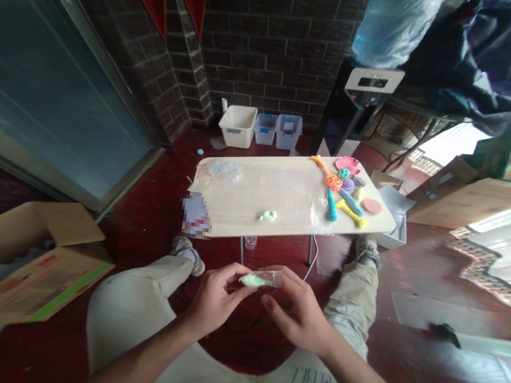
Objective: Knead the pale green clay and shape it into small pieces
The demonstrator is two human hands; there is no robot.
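Note:
A small clear plastic bag (pixel 256 279) with pale green, clay-like stuff inside is held above my lap. My left hand (pixel 219 295) pinches its left end between thumb and fingers. At the bag's other end, my right hand (pixel 299 308) has its bent fingers on the plastic, while the thumb stays apart below. A lump of the same pale green clay (pixel 268 216) lies near the front edge of the small white table (pixel 257 182). Coloured clay pieces, among them a yellow stick (pixel 351 213) and a teal stick (pixel 331 205), sit at the table's right end.
Crumpled clear plastic (pixel 225 169) lies at the table's left, with a blurred-out packet (pixel 195 214) on the corner. Cardboard boxes stand at left (pixel 32 273) and right (pixel 485 194). Against the brick wall are storage bins (pixel 238 126) and a water dispenser (pixel 352 103).

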